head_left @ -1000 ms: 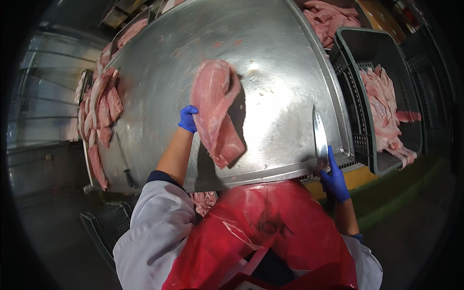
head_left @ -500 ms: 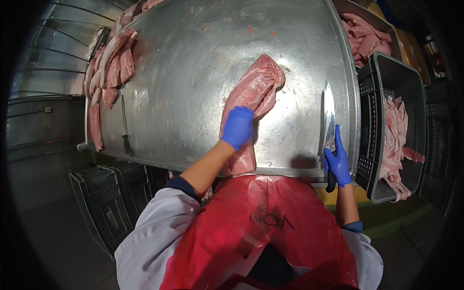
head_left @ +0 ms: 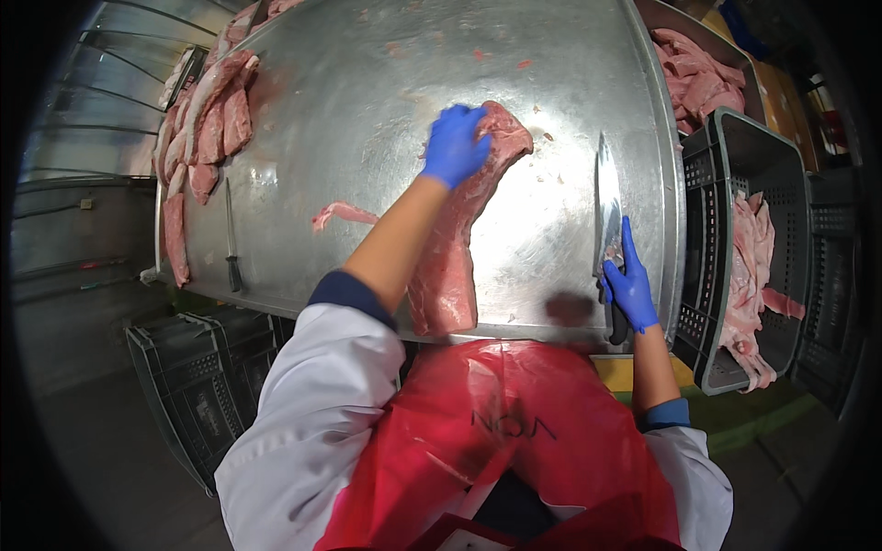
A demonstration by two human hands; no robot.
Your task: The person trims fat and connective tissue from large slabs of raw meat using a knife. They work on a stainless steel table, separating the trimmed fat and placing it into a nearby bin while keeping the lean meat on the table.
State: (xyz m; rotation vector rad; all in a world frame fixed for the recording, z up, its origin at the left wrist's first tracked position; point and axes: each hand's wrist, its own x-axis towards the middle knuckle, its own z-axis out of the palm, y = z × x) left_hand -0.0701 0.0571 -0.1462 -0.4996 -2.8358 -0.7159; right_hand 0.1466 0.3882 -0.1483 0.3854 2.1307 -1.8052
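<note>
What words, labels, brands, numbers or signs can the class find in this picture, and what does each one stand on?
Red apron: dark lettering across the lap, large enough to see; I leave it uncopied.
Dark crate at lower left: pale marking on its side, too small and blurred to read.
Knife by the right hand: no lettering can be made out.
</note>
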